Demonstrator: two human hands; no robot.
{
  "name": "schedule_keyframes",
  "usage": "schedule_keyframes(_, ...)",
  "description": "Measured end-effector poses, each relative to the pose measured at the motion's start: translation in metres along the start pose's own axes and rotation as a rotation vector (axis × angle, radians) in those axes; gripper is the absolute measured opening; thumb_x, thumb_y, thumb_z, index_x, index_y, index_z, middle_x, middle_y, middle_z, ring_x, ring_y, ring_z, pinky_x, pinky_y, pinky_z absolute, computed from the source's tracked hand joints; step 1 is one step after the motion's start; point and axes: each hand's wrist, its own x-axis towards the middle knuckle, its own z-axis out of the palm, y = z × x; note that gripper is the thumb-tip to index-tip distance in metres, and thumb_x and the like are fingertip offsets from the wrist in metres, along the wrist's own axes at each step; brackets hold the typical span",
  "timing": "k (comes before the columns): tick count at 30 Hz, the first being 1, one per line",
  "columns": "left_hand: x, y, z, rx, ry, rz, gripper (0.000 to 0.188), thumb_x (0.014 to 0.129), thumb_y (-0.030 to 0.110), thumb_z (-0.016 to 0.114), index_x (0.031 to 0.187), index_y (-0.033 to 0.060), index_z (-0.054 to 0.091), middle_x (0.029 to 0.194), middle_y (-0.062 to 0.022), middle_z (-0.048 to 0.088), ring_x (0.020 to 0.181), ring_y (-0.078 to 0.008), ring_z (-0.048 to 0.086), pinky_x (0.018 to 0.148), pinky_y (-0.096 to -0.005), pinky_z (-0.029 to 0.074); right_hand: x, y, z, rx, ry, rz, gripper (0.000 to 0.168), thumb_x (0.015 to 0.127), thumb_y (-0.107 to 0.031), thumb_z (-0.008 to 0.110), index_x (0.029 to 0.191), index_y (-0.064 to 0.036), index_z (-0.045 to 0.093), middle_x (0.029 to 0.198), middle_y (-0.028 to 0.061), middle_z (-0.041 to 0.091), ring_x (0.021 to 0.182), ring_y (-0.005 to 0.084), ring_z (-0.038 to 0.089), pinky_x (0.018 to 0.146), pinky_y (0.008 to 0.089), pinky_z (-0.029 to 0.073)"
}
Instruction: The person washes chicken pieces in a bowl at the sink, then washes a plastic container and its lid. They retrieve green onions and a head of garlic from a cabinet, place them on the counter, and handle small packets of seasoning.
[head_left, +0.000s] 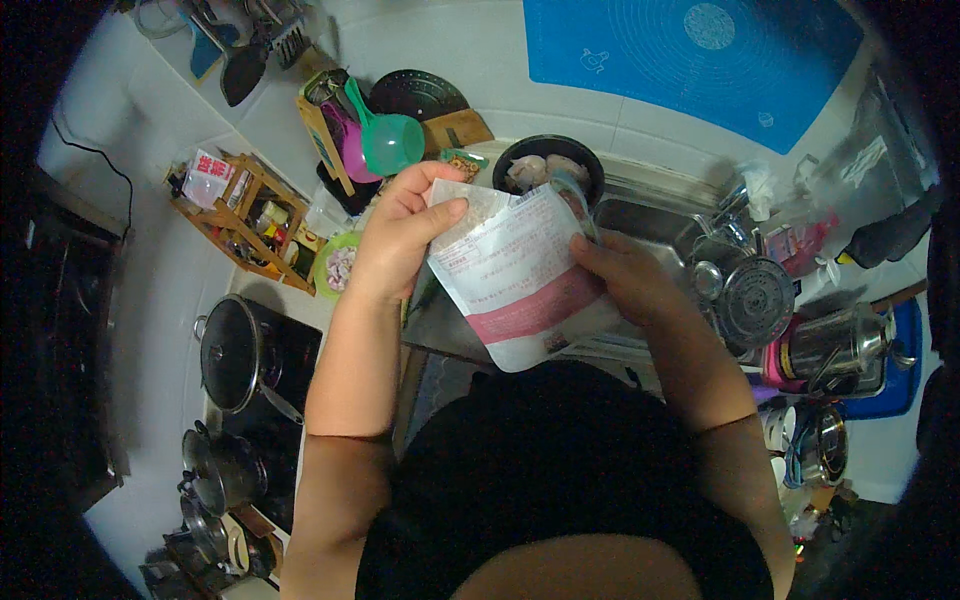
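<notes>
A white pouch with a pink band (517, 262) is held up in front of my body, its printed side facing me. My right hand (626, 274) grips the pouch by its right edge, thumb in front. Between the thumb and fingers of my left hand (409, 232) is a small pale, see-through sachet (480, 202). It lies against the pouch's upper left part. The sachet's contents are too blurred to name. Behind the pouch, a black round pan (589, 150) holds pale pieces that look like raw meat.
A steel sink (637, 225) lies to the right, with a strainer lid (754, 300) beyond. On the left are a wooden spice rack (247, 225), a green plate with pale chopped pieces (330, 251) and a lidded pot (229, 352). A green ladle (394, 142) stands at the back.
</notes>
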Motion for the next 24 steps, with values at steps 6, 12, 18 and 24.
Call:
schedule_keyframes(6,-0.001,0.0,0.0,0.052,0.027,0.019,0.035,0.074,0.006,0.069,0.105,0.006,0.054,0.092,-0.0054,0.063,0.082,-0.0146,0.06,0.075,-0.0266,0.047,-0.005,-0.004,0.001,-0.139,0.003,-0.005,0.046,0.09,-0.041,0.05,0.111,-0.001,0.056,0.1,0.0076,0.061,0.087,0.015,0.057,0.079,0.0311,0.045)
schedule_keyframes(12,0.003,0.004,0.005,0.008,0.04,-0.013,0.028,0.079,0.009,0.066,0.104,0.0037,0.055,0.091,-0.0049,0.063,0.082,-0.0133,0.06,0.076,-0.0259,0.046,0.009,-0.001,-0.007,-0.16,-0.02,-0.007,0.047,0.089,-0.043,0.047,0.111,-0.002,0.057,0.097,0.0085,0.062,0.085,0.016,0.058,0.076,0.0316,0.045)
schedule_keyframes(18,0.002,0.012,0.0,0.023,-0.033,-0.079,0.024,0.085,0.018,0.059,0.104,0.0029,0.057,0.095,-0.0055,0.064,0.085,-0.0134,0.06,0.078,-0.0258,0.046,0.008,-0.012,0.003,-0.093,-0.01,-0.026,0.047,0.089,-0.042,0.047,0.112,-0.003,0.057,0.099,0.0101,0.063,0.086,0.0178,0.06,0.077,0.0327,0.046)
schedule_keyframes(24,0.0,0.019,0.004,0.051,-0.062,0.0,0.027,0.082,0.015,0.06,0.107,0.0021,0.058,0.096,-0.006,0.064,0.085,-0.0145,0.061,0.079,-0.0267,0.046,0.002,-0.016,0.005,-0.025,-0.042,-0.069,0.047,0.089,-0.042,0.047,0.113,-0.002,0.056,0.101,0.0105,0.063,0.088,0.018,0.06,0.078,0.0332,0.046)
